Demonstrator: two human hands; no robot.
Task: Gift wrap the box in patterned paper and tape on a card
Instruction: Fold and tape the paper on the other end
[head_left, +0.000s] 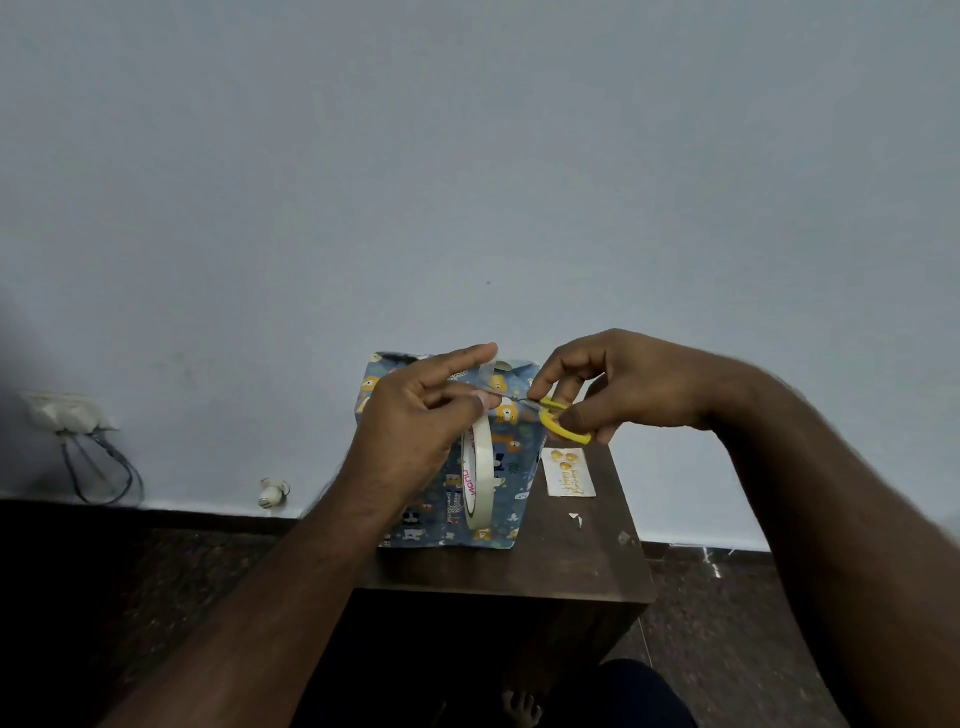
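Observation:
A box wrapped in blue paper with animal prints (506, 499) stands on a small dark wooden table (571, 561). Above it, my left hand (415, 415) pinches a strip of clear tape pulled from a white tape roll (477, 473) that hangs below the fingers. My right hand (618, 389) grips small yellow-handled scissors (558, 422), with the blades at the tape near my left fingertips. A white card with gold print (569, 472) lies flat on the table, just right of the box.
A small scrap of paper (574, 518) lies on the table near the card. A pale wall rises right behind the table. At lower left sit a wall socket with cables (67, 415) and a small white fitting (272, 492). Dark floor surrounds the table.

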